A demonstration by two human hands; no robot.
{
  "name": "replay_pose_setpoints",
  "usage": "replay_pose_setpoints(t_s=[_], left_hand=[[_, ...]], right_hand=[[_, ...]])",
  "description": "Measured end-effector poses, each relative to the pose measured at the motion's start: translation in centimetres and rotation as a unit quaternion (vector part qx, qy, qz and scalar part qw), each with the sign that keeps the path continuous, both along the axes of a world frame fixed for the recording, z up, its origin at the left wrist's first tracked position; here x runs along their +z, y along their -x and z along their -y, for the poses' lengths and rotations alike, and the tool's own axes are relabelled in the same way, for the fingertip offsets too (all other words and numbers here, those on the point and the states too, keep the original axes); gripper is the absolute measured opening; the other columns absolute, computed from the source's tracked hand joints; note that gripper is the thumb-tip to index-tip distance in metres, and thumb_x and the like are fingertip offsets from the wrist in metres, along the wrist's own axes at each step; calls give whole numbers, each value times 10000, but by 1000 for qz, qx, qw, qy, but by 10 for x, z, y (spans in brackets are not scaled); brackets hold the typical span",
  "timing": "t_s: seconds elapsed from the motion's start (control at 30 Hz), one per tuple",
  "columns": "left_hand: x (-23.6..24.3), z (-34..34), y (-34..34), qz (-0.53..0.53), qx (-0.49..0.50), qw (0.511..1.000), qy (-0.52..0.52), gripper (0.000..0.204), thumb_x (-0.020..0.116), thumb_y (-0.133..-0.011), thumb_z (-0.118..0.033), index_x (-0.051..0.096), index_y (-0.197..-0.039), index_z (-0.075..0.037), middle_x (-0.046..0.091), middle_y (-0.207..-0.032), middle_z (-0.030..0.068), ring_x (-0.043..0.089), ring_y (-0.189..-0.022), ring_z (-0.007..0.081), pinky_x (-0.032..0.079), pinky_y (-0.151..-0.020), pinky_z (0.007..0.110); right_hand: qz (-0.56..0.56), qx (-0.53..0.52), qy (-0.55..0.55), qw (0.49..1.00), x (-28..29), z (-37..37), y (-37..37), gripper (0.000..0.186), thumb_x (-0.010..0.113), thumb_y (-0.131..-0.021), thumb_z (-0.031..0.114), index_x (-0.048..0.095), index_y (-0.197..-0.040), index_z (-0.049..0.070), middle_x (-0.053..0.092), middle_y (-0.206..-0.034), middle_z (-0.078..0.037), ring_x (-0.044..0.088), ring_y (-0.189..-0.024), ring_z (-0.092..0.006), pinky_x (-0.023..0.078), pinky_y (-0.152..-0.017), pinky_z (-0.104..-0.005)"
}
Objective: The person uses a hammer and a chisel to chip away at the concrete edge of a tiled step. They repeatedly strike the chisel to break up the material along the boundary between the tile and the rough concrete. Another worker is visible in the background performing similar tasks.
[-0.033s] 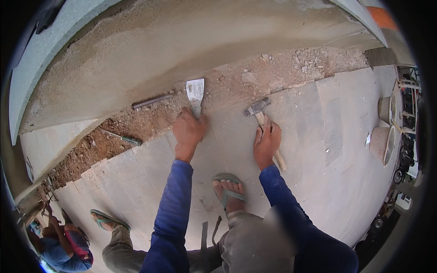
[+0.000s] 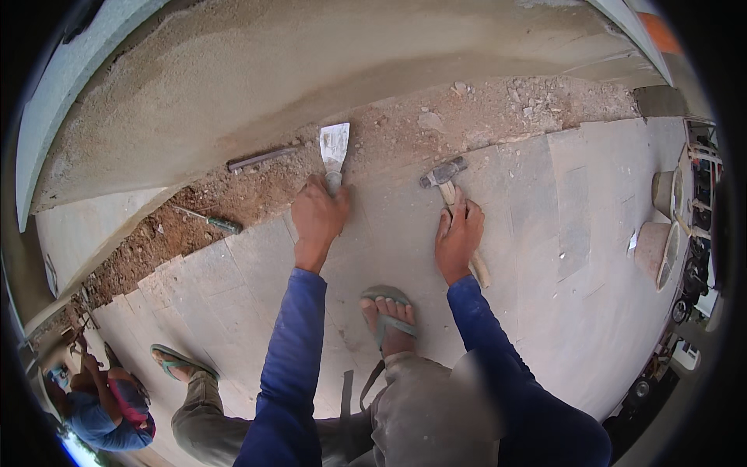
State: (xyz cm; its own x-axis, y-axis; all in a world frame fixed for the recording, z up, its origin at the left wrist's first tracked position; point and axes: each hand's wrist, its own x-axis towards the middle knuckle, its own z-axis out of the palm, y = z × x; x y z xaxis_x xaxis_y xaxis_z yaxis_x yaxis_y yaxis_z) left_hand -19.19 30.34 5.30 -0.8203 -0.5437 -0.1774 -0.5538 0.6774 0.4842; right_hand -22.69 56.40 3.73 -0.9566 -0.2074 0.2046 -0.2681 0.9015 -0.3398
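My left hand (image 2: 320, 214) is closed round the handle of a putty knife (image 2: 334, 148). Its wide, whitish-smeared blade points away from me, over the strip of reddish soil (image 2: 257, 187) along the wall. To the right, my right hand (image 2: 459, 243) grips the wooden handle of a hammer (image 2: 443, 172) just above the tiled floor; the metal head lies beyond my fingers, near the tile edge. A screwdriver (image 2: 223, 224) with a green handle rests on the soil to the left. Farther along lies a narrow, dark metal bar, perhaps a chisel (image 2: 263, 158), close to the wall's foot.
A rough plastered wall (image 2: 311, 62) curves across the far side. Rubble (image 2: 537, 109) lies on the soil at the far right. Two buckets (image 2: 652, 245) stand on the tiles (image 2: 537, 311) at right. Another person (image 2: 109, 405) is low down at the left. My sandalled feet are on the tiles.
The whole view has shifted slightly, so the scene sits a little higher in the picture. Both hands keep hold of the same tools, with little movement of their own.
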Motion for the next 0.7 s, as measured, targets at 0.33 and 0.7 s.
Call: replay_pose_setpoints(t_s=[0.33,0.7], left_hand=[[72,29,-181,65,248,963,-83,351,772,-760,-233,585,-975,-28,641,-739,153,648,-655,303,488,-629,437],[38,78,-264,244,155,957,-34,360,862,-669,-248,753,-967,-78,746,-879,165,722,-850,294,555,-779,397]], right_hand=[[89,64,37,993,16,-25,13,596,695,-868,98,517,-1436,128,551,-1094,-134,561,-1045,-323,488,-834,-433],[30,122,40,991,7,-35,18,562,686,-891,110,510,-1423,66,534,-1075,-155,547,-1022,-342,475,-842,-448]])
